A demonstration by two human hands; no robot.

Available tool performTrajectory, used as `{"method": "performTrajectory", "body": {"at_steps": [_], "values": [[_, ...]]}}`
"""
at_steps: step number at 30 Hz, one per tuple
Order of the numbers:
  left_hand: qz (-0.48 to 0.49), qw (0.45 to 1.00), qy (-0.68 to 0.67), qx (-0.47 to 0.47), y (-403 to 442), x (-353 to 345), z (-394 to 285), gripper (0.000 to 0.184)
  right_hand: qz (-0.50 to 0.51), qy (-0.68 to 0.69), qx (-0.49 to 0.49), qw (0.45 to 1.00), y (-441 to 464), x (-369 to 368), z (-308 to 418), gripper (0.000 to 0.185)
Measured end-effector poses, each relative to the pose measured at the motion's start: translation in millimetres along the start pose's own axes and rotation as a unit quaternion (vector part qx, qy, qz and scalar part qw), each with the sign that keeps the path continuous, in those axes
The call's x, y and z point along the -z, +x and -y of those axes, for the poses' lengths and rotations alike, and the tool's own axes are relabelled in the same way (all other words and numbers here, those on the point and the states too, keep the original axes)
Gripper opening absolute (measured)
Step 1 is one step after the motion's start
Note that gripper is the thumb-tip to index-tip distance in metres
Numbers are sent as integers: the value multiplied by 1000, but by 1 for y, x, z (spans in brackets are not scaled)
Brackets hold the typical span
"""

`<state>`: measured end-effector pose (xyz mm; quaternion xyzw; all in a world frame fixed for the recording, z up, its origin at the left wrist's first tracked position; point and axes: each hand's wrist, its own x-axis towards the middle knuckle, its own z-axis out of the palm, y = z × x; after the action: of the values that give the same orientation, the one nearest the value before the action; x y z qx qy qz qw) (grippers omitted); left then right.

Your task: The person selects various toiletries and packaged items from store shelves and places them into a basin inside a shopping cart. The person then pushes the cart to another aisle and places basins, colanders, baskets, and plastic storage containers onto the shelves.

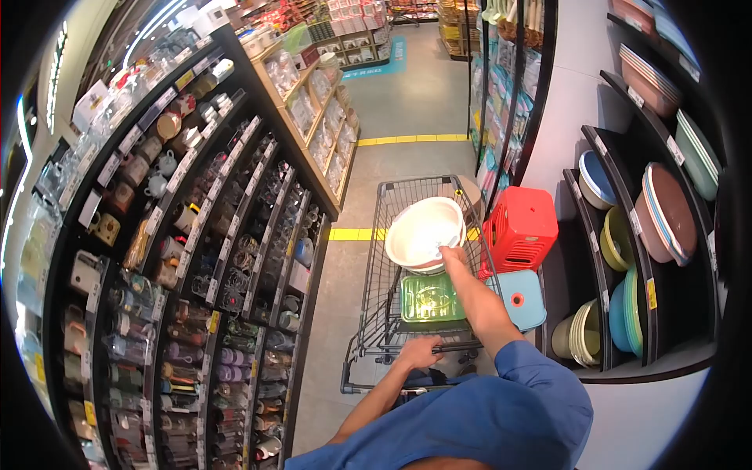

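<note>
A grey wire shopping cart stands in the aisle in front of me. My right hand reaches over it, its fingers closed on the near right rim of a round white basin. This basin sits tilted in the front part of the cart, with bright light on its inside. Closer to me in the cart is a green container with a shiny, see-through top. My left hand is closed on the cart's near bar; its fingertips are partly hidden.
Dark shelves of cups and glassware line the left side. To the right, a red plastic stool or crate and a light blue plastic box stand beside the cart. Curved shelves hold stacked basins. Yellow floor strips cross the aisle ahead.
</note>
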<state>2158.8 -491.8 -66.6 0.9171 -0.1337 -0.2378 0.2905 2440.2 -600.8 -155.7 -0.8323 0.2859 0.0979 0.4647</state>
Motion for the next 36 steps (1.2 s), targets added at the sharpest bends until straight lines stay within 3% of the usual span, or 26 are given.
{"method": "performTrajectory", "body": {"at_steps": [2,3,5,11,14,15,17,23,28,30,32,36], "values": [[-4,1000,17,-9,-1,-3,1,36,117,201,-106,967,-25,27,16,36],[-8,1000,17,-8,-1,-6,3,36,119,200,-103,967,-25,27,16,36],[-18,1000,11,-23,3,-8,7,36,158,388,-124,899,1,16,5,36],[-19,1000,2,13,3,-8,6,38,186,423,-124,878,5,21,6,35],[-14,1000,6,16,5,-11,10,39,282,543,-89,786,12,23,-2,39],[-10,1000,9,13,6,-12,11,39,279,544,-91,786,10,27,1,39],[-11,1000,1,5,4,-11,9,39,332,596,-64,728,11,37,9,39],[-24,1000,2,6,1,-7,6,37,358,670,-13,651,-22,108,45,40],[-18,1000,16,-3,7,-10,16,35,402,675,-12,619,-39,164,49,38],[2,999,15,-30,9,-12,17,35,439,674,30,593,-42,188,39,35],[-3,1000,13,21,7,-10,16,37,396,664,68,631,-56,217,36,39],[-20,999,33,28,3,-5,9,39,328,631,134,690,-68,266,24,47]]}}
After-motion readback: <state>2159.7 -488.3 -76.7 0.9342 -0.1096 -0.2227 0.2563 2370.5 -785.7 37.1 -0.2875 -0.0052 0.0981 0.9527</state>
